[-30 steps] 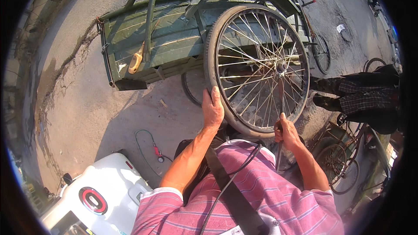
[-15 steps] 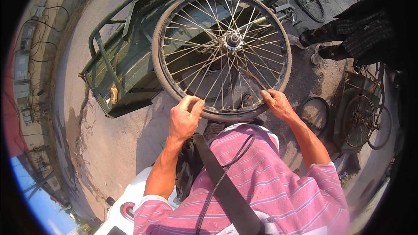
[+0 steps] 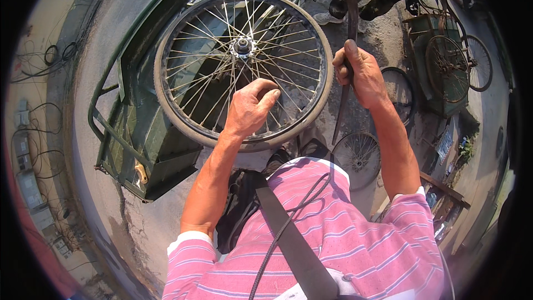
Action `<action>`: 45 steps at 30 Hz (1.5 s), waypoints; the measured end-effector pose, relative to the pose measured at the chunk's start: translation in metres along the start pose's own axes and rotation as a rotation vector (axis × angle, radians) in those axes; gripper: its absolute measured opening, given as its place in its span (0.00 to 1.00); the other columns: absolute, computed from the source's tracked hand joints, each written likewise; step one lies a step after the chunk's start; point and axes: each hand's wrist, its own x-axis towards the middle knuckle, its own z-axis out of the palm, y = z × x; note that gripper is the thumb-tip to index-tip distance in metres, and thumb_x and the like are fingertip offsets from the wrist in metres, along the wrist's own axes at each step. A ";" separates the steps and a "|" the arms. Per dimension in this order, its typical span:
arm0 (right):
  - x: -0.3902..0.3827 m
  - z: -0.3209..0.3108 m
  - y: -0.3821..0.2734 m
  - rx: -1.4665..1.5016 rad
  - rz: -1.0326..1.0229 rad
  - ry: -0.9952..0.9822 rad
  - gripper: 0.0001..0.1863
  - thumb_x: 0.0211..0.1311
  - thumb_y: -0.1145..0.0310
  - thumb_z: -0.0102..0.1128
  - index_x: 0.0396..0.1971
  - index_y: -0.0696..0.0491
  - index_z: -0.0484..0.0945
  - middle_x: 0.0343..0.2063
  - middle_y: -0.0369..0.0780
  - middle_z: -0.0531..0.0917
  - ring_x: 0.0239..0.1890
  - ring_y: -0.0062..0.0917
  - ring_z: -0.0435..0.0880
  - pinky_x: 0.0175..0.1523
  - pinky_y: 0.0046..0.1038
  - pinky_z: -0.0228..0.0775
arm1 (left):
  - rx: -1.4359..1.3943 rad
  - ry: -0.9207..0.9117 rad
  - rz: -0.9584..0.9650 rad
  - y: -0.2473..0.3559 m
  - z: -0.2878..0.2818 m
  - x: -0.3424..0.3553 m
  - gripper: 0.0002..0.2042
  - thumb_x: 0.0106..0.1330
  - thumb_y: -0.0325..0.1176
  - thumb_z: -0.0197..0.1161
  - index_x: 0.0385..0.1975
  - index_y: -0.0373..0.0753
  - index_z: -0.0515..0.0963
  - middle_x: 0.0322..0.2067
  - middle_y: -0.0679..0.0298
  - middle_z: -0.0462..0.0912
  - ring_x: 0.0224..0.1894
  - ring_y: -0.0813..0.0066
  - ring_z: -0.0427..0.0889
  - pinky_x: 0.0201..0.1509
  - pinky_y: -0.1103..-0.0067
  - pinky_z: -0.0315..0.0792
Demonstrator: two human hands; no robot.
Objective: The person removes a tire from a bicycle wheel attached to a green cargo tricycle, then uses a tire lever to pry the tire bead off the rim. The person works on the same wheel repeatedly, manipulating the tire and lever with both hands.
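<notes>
A spoked bicycle wheel (image 3: 161, 69) with a worn tyre lies nearly flat in front of me, its metal hub (image 3: 242, 47) facing up. My left hand (image 3: 251, 106) is over the near spokes, inside the rim, with thumb and fingers curled together; whether anything is between them is hidden. Just right of the wheel, my right hand (image 3: 360, 72) is closed around a long, dark, flat strip (image 3: 350, 8), which looks like rubber. One end of the strip rises past the fist, and the other narrows to a tip below it.
A green metal cart (image 3: 155, 128) sits behind and left of the wheel, with a yellowish handle (image 3: 141, 172) at its corner. A loose tyre (image 3: 410, 91) and another spoked wheel (image 3: 358, 158) lie at the right. A person's dark boots (image 3: 340, 6) stand beyond, near a second cart (image 3: 422, 66).
My right hand has left the rim and risen to the right, now with the dark strip in it. My left hand has moved inward over the spokes. The wheel appears farther left in view.
</notes>
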 end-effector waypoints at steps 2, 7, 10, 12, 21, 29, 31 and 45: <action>-0.017 0.003 0.010 0.053 -0.004 0.052 0.33 0.83 0.34 0.52 0.36 0.54 0.81 0.21 0.30 0.74 0.24 0.15 0.73 0.32 0.21 0.65 | 0.284 -0.173 0.218 -0.030 -0.005 -0.007 0.11 0.73 0.36 0.71 0.49 0.38 0.88 0.41 0.62 0.90 0.43 0.65 0.89 0.50 0.70 0.82; -0.055 0.011 0.057 -0.069 -0.007 0.151 0.38 0.79 0.29 0.53 0.34 0.54 0.82 0.21 0.28 0.74 0.24 0.11 0.68 0.30 0.19 0.60 | 0.698 -0.406 0.556 -0.066 0.006 -0.018 0.12 0.68 0.32 0.69 0.50 0.45 0.88 0.46 0.63 0.87 0.56 0.59 0.83 0.66 0.60 0.70; -0.065 0.004 0.106 -0.181 0.102 0.183 0.40 0.78 0.27 0.54 0.35 0.57 0.83 0.21 0.28 0.73 0.25 0.11 0.67 0.31 0.21 0.61 | 0.655 -0.424 0.563 -0.075 0.014 -0.011 0.14 0.69 0.31 0.68 0.53 0.44 0.86 0.46 0.61 0.87 0.56 0.58 0.83 0.66 0.59 0.70; -0.066 -0.001 0.138 -0.284 0.209 0.169 0.42 0.74 0.24 0.56 0.35 0.57 0.83 0.21 0.30 0.75 0.26 0.13 0.72 0.32 0.21 0.65 | 0.626 -0.444 0.537 -0.072 0.022 -0.006 0.14 0.70 0.31 0.67 0.54 0.42 0.86 0.45 0.59 0.87 0.55 0.57 0.83 0.64 0.60 0.72; -0.050 0.002 0.187 -0.186 0.515 0.211 0.49 0.71 0.21 0.54 0.45 0.63 0.88 0.39 0.50 0.92 0.46 0.39 0.90 0.53 0.41 0.79 | 0.498 -0.364 0.549 -0.088 0.074 0.033 0.13 0.72 0.28 0.66 0.54 0.38 0.85 0.42 0.53 0.86 0.50 0.49 0.85 0.55 0.59 0.79; -0.002 -0.003 0.201 -0.391 0.341 0.324 0.43 0.78 0.29 0.52 0.36 0.62 0.86 0.28 0.54 0.87 0.37 0.45 0.89 0.46 0.46 0.76 | 0.528 -0.371 0.329 -0.079 0.109 0.072 0.10 0.72 0.28 0.65 0.51 0.38 0.83 0.45 0.49 0.84 0.47 0.41 0.86 0.53 0.54 0.80; 0.005 -0.005 0.204 -0.390 0.293 0.368 0.42 0.78 0.29 0.53 0.35 0.62 0.86 0.28 0.53 0.87 0.36 0.44 0.89 0.44 0.46 0.76 | 0.558 -0.333 0.348 -0.082 0.115 0.076 0.09 0.73 0.29 0.65 0.49 0.38 0.82 0.45 0.48 0.84 0.46 0.40 0.86 0.51 0.53 0.80; 0.035 -0.015 0.207 -0.321 0.337 0.414 0.42 0.78 0.29 0.52 0.42 0.60 0.88 0.33 0.47 0.90 0.41 0.34 0.88 0.49 0.41 0.77 | 0.683 -0.226 0.343 -0.081 0.139 0.095 0.09 0.73 0.30 0.63 0.49 0.39 0.84 0.37 0.48 0.89 0.42 0.40 0.88 0.46 0.50 0.81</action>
